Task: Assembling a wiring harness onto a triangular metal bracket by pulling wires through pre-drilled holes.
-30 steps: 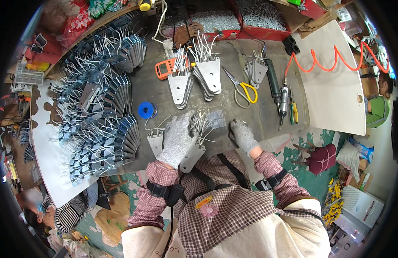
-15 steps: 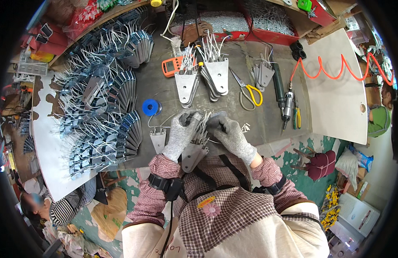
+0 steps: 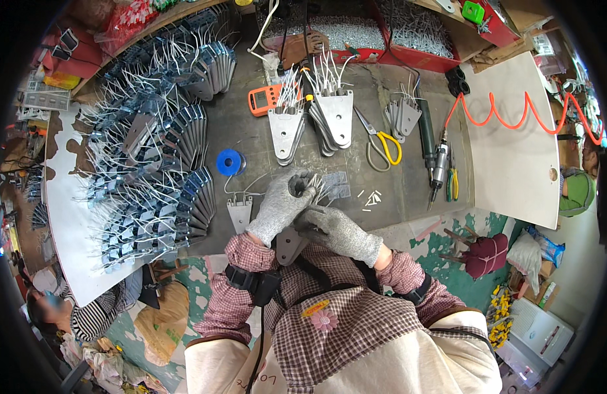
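My left hand, in a grey glove, is closed around a bundle of white wires. These rise from a small stack of grey metal brackets at the table's near edge. My right hand, gloved too, curls its fingers over the upper end of that stack, just below the left hand; its fingertips are partly hidden. Left of my hands lies another bracket with wires, close to a blue solder spool. A small greyish see-through piece and several short white tubes lie to the right.
Farther back stand two bracket stacks by an orange meter. Scissors, a powered driver and pliers lie right. Rows of wired bluish parts fill the left. Red bins hold screws. Another person sits lower left.
My right hand has moved down and left, off the wire ends and onto the brackets, uncovering the see-through piece. My left hand has shifted slightly right, still on the wires.
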`<state>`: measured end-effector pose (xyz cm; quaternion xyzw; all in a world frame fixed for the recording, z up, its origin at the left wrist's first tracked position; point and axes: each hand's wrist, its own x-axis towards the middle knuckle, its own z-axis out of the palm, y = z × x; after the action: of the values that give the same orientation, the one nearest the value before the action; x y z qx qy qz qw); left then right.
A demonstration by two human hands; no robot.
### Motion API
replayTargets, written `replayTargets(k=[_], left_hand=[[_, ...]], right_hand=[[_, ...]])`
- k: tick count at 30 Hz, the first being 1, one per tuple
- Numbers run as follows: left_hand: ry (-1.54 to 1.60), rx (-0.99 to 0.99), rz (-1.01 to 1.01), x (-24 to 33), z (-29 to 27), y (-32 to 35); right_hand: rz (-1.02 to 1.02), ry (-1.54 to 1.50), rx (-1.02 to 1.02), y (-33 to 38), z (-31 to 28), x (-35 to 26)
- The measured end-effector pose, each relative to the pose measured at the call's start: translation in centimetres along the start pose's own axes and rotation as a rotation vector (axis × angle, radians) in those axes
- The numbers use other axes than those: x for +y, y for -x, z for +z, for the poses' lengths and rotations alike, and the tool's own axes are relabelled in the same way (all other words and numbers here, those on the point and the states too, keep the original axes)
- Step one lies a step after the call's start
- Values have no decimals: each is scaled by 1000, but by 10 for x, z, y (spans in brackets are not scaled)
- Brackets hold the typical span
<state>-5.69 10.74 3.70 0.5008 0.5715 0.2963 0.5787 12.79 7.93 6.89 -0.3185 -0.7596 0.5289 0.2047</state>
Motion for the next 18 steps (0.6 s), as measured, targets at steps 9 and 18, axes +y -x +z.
replayTargets(k=[9, 18], left_hand=[[177, 35, -31, 7, -10, -11], [297, 112, 26, -15, -8, -5]], right_hand=[[30, -19, -18, -5, -3, 1], [273, -126, 241, -8, -24, -12]])
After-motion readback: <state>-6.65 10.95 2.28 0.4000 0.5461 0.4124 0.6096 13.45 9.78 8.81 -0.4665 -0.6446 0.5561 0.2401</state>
